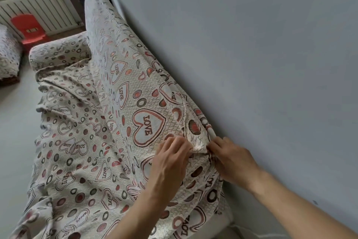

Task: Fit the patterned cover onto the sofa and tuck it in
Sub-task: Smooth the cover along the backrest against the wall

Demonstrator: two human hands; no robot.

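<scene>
While both hands — left hand (170, 153), right hand (230, 154) — pinch the soft patterned cover (147, 122), grip its bunched seam fold (195, 142) — limp, light.

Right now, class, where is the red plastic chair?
In the head view, the red plastic chair stands far upper left, against the white radiator, beyond the covered sofa's armrest.
</scene>
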